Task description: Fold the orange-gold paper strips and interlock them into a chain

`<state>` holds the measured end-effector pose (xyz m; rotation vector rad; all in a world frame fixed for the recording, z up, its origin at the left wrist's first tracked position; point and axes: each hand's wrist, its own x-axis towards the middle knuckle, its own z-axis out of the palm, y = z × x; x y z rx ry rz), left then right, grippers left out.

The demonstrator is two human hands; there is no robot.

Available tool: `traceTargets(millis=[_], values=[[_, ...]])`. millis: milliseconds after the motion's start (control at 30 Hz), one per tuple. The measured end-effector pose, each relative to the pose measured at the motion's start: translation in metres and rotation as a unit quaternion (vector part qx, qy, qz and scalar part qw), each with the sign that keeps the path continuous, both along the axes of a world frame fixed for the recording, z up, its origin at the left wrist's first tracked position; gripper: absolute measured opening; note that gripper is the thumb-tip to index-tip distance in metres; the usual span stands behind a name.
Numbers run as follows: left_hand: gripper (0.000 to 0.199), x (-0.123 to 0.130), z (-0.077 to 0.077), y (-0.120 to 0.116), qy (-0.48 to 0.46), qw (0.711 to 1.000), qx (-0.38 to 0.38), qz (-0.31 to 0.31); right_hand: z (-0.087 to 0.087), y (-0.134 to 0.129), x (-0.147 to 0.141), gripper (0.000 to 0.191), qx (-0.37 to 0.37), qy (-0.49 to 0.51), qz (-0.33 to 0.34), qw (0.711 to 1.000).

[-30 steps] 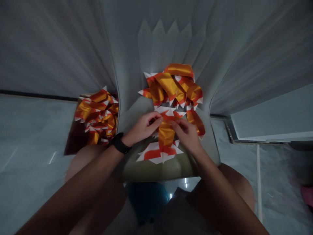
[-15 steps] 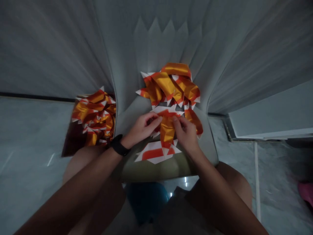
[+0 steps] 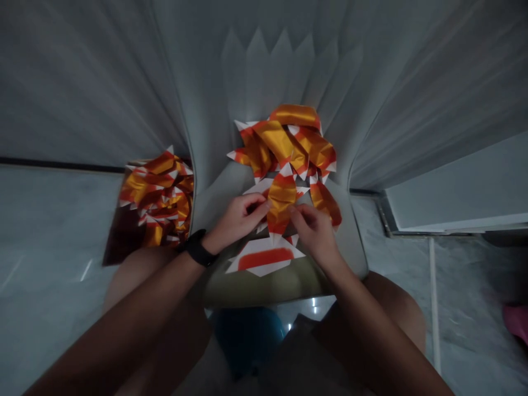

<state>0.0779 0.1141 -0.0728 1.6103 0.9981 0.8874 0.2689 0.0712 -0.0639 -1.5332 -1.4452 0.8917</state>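
An orange-gold piece with pointed white ends is held upright between my two hands over the chair seat. My left hand pinches its left edge, and my right hand pinches its right edge. Below it lies a white piece with a red band near the seat's front. Another white and red piece is partly hidden behind the held one. Several more orange-gold pieces are heaped against the backrest, and a single one rests right of my right hand.
The grey chair stands between my knees. To its left a dark red box holds a pile of similar orange pieces. A blue object is beneath the seat's front edge. Something pink lies on the floor at far right.
The piece between my hands has been opened out into a wider leaf shape, its white tip now pointing toward the backrest. Both hands have stayed nearly in place.
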Motion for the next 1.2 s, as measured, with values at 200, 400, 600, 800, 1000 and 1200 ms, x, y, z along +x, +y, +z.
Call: traceTargets(millis=[200,400,600,800,1000,1200], values=[[0.036,-0.004,0.0,0.007,0.016,1.0,0.008,-0.023,0.003,0.005,0.003,0.05,-0.02,0.05,0.02,0.998],[0.038,-0.003,0.0,0.005,0.009,1.0,0.008,-0.011,-0.002,0.007,0.003,0.049,0.002,0.037,0.002,0.999],[0.032,-0.006,0.003,-0.001,0.009,0.999,-0.012,-0.044,-0.005,0.007,0.004,0.044,0.02,0.006,-0.012,1.0],[0.033,-0.015,0.006,0.005,0.024,0.996,-0.004,-0.088,0.0,0.01,0.007,0.045,0.022,0.005,0.022,1.0],[0.033,-0.03,0.013,0.007,0.044,0.997,0.01,-0.059,-0.002,0.012,0.006,0.048,0.02,0.002,0.02,1.0],[0.025,-0.085,0.027,0.017,0.162,0.986,0.032,0.032,-0.006,0.014,0.016,0.038,0.083,-0.116,0.05,0.988]])
